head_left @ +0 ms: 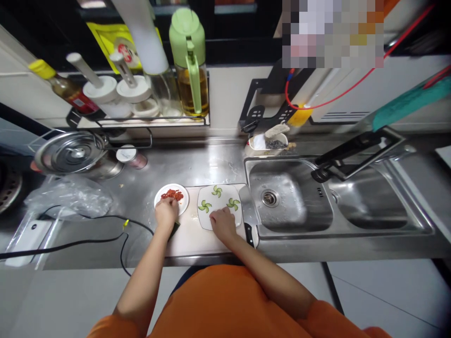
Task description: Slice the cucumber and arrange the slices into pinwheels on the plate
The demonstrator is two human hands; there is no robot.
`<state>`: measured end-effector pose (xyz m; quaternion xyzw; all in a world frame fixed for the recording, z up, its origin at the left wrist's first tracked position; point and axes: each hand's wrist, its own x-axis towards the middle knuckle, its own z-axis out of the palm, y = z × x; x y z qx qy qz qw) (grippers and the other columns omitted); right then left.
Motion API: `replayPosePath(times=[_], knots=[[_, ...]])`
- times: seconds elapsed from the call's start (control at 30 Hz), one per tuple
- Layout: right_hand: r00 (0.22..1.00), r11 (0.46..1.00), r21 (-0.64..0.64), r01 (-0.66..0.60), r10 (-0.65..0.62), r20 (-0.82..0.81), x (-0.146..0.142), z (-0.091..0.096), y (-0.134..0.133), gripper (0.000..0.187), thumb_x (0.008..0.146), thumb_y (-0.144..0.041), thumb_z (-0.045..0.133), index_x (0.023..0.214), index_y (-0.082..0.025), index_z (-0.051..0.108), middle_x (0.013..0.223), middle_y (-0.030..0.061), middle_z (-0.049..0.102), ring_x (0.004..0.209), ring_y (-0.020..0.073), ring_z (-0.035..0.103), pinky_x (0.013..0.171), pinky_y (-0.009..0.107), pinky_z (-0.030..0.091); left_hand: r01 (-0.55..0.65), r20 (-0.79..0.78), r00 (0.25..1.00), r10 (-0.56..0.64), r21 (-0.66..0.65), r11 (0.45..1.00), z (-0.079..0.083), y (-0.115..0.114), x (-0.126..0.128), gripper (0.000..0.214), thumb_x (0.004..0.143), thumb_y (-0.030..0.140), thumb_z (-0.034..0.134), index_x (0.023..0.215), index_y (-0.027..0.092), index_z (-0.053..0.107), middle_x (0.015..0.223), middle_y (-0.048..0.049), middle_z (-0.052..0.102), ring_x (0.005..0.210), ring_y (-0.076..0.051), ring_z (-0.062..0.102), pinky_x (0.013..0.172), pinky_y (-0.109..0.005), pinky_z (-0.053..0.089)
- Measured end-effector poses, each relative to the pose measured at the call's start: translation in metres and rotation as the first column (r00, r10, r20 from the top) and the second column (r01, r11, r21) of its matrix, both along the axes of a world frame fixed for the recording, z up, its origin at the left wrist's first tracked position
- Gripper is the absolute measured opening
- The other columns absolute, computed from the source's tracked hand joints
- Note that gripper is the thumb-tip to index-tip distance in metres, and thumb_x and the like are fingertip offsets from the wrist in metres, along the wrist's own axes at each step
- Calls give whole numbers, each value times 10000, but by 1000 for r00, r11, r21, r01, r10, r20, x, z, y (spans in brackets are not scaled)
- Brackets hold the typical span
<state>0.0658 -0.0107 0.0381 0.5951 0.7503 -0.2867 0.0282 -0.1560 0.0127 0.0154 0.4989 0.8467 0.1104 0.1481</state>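
Note:
My left hand reaches over the rim of a small round white plate, its fingers closed at the chopped red pieces. Anything between those fingertips is hidden. Curled fingers of my right hand are down at the near part of a squarish white plate; what they hold, if anything, cannot be seen. Thin green slices, like cucumber, form pinwheels on that plate. Both plates rest on a pale cutting board. A dark green piece shows beside my left wrist.
A knife with a black handle lies at the board's right edge, beside the double sink. Black cables cross the counter at left, near a clear plastic bag and a lidded pot. Seasoning jars and an oil bottle line the rack.

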Motion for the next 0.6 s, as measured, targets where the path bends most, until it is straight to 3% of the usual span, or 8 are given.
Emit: replayPosePath(times=[0.4,0.5,0.6], knots=[[1000,1000,-25,-3,3,-16,3,-3,2,247,905,-251,400,901,-229,645,979,57,641,1021,234,404,737,324,304,7,43,999,-11,99,995,6,-24,-6,201,758,333,534,780,197,680,857,-62,691,819,-204,620,809,-300,448],[1000,1000,-10,6,-6,-26,4,-5,3,246,907,-253,402,906,-232,647,974,55,644,1015,231,411,734,318,302,63,128,988,-86,176,982,10,-26,4,176,762,320,548,785,203,677,861,-44,696,818,-185,619,805,-284,452],[999,1000,10,24,-23,-33,4,-5,5,246,905,-249,409,923,-235,654,977,55,647,1015,233,418,723,312,304,188,193,951,-242,258,948,11,-25,24,169,774,304,551,787,201,684,839,-40,694,805,-179,609,783,-287,457]])
